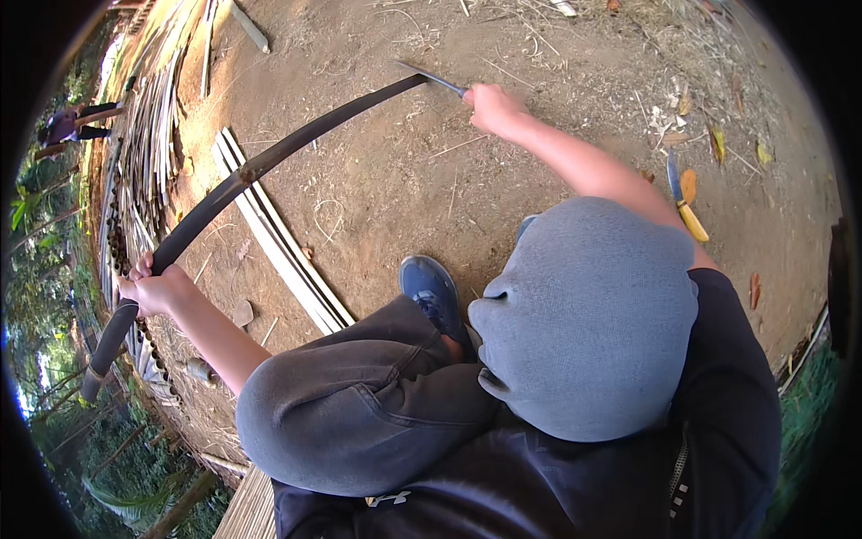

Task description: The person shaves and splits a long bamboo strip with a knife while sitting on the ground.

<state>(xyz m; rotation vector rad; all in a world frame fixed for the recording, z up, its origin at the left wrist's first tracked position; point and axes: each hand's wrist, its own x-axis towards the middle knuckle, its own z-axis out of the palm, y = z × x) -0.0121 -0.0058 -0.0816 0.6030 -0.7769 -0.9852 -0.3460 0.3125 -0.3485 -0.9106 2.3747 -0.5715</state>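
Observation:
A long dark bamboo pole (pixel 296 139) slants across the ground from the lower left to the upper middle, with a ring-like node partway along. My left hand (pixel 160 289) is wrapped round it near its lower-left end. At the pole's far tip, my right hand (pixel 496 110) grips the handle of a knife (pixel 435 78). Its narrow blade lies across the tip, touching or just over it; I cannot tell which. The right hand is slightly blurred. Most of the handle is hidden in the fingers.
Pale split bamboo strips (pixel 285 242) lie beneath the pole. More strips (pixel 162 117) are piled at the left. A yellow-handled knife (pixel 684 199) lies on the dirt at the right, among dry leaves. My blue shoe (pixel 431 289) stands near the middle. Another person (pixel 67 126) is far left.

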